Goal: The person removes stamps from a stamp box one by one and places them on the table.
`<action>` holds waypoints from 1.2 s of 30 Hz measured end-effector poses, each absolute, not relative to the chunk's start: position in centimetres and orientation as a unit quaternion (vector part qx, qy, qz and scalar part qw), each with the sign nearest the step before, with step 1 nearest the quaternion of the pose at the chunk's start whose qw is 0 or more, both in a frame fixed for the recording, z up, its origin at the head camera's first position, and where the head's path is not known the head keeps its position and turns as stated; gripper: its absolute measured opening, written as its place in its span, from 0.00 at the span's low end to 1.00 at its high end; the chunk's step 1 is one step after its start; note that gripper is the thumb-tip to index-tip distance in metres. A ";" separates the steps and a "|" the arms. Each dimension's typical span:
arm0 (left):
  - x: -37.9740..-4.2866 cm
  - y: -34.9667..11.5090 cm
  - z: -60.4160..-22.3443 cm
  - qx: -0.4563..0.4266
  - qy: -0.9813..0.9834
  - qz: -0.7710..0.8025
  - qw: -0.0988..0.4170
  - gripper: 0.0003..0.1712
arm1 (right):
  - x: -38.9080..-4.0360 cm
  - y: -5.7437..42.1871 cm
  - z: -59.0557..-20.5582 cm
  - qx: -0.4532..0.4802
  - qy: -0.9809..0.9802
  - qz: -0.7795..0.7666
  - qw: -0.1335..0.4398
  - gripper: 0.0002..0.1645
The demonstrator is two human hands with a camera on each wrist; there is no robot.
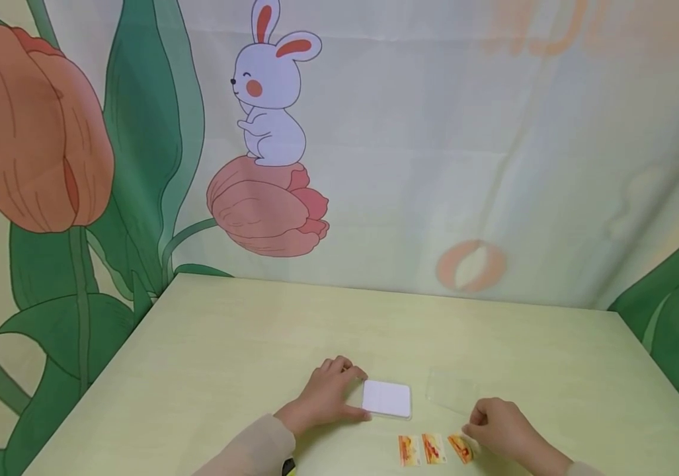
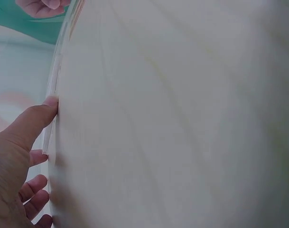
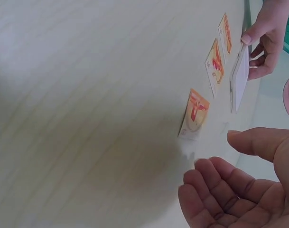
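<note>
My left hand [image 1: 328, 396] grips a shallow clear case with white contents [image 1: 387, 398] by its left end, with the thumb at the near corner and a finger at the far one. Three small orange-and-yellow picture cards lie in a row in front of it: a left card [image 1: 408, 451], a middle card [image 1: 434, 449] and a tilted right card [image 1: 461, 448]. Just beside the right card, my right hand [image 1: 500, 426] hovers with loosely bent fingers. In the right wrist view its thumb and fingertips stand apart, with nothing between them and the card [image 3: 195, 115] beyond.
A thin clear plastic lid [image 1: 452, 391] lies on the pale table [image 1: 244, 330], right of the case and behind the right hand. Something black and yellow [image 1: 288, 467] shows partly by the left sleeve. Behind the table hangs a printed curtain [image 1: 387, 165] with tulips and a rabbit.
</note>
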State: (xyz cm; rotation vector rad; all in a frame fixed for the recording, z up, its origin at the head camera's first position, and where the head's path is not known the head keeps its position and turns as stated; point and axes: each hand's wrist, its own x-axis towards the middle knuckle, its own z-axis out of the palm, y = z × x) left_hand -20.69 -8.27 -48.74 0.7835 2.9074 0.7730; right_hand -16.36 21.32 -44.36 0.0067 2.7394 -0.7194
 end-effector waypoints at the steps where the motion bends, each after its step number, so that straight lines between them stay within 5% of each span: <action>1: -20.7 -8.3 -48.7 0.251 0.935 0.249 0.017 0.34 | -16.5 21.3 -44.2 0.000 0.956 -0.251 0.152 0.10; 12: -20.7 -8.4 -49.1 0.254 0.937 0.239 0.008 0.35 | -17.6 21.0 -44.1 -0.052 0.967 -0.226 0.103 0.10; 36: -20.9 -8.6 -49.1 0.249 0.938 0.239 0.009 0.34 | -19.6 19.9 -45.3 -0.158 0.984 -0.075 -0.023 0.37</action>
